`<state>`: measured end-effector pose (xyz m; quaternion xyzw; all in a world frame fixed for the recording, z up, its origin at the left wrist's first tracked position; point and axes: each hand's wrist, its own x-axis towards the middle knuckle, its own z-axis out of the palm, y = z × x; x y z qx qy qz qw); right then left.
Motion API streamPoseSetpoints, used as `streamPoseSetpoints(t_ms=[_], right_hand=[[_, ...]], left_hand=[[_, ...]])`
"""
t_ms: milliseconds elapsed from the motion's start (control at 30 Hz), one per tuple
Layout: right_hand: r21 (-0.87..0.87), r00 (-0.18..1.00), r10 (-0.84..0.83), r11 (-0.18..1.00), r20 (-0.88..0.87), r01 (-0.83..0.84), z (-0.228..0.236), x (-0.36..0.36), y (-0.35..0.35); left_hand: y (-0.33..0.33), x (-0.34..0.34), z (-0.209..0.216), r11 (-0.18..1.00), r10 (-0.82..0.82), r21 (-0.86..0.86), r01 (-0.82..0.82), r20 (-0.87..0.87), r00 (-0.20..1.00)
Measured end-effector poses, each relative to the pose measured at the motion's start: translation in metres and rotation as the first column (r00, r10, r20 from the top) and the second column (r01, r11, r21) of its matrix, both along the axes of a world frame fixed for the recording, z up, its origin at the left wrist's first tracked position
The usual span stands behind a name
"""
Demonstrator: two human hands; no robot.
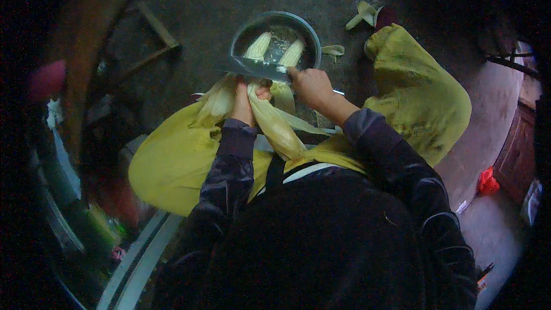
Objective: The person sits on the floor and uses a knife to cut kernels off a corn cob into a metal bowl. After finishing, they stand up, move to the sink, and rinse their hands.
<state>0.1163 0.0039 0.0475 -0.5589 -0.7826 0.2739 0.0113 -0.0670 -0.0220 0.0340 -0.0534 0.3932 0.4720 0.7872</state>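
Observation:
My right hand (313,88) is closed round the handle of a wide-bladed knife (258,68), its blade pointing left across the near rim of a round metal basin (317,43). Below the blade, my left hand (245,100) is closed on a corn ear with pale husks (272,120) hanging back toward my lap. Knife and husks hide part of its fingers. Two pale, husked corn cobs show beyond the blade, a left one (259,46) and a right one (293,53). Whether the left cob is the end of the held ear, I cannot tell.
Both my knees, in yellow trousers (416,80), flank the basin. Loose husk pieces (361,16) lie on the dark floor near my right foot. A wooden frame (155,26) stands at the far left. A red bag (488,181) lies off to the right.

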Motion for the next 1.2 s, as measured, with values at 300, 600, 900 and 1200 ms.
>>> streamPoseSetpoints(t_ms=[300, 600, 900, 1200], right_hand=[[0.009, 0.998, 0.031, 0.999, 0.060, -0.032, -0.009, -0.005, 0.015], [-0.015, 0.996, 0.056, 0.998, 0.068, -0.055, -0.026, -0.018, 0.024], [-0.052, 1.000, -0.012, 0.999, 0.027, 0.014, -0.081, -0.030, 0.051], [-0.103, 0.996, 0.089, 0.991, -0.007, -0.090, -0.075, 0.008, 0.055]], left_hand=[[0.005, 0.000, 0.012, 1.000, -0.009, -0.004, 0.009, 0.095, 0.995], [0.006, 0.005, -0.012, 0.998, 0.023, -0.049, -0.025, -0.028, 0.999], [0.005, 0.045, -0.025, 0.974, 0.009, -0.227, -0.021, -0.056, 0.998], [0.002, 0.043, -0.026, 0.988, -0.055, -0.148, 0.049, -0.040, 0.998]])
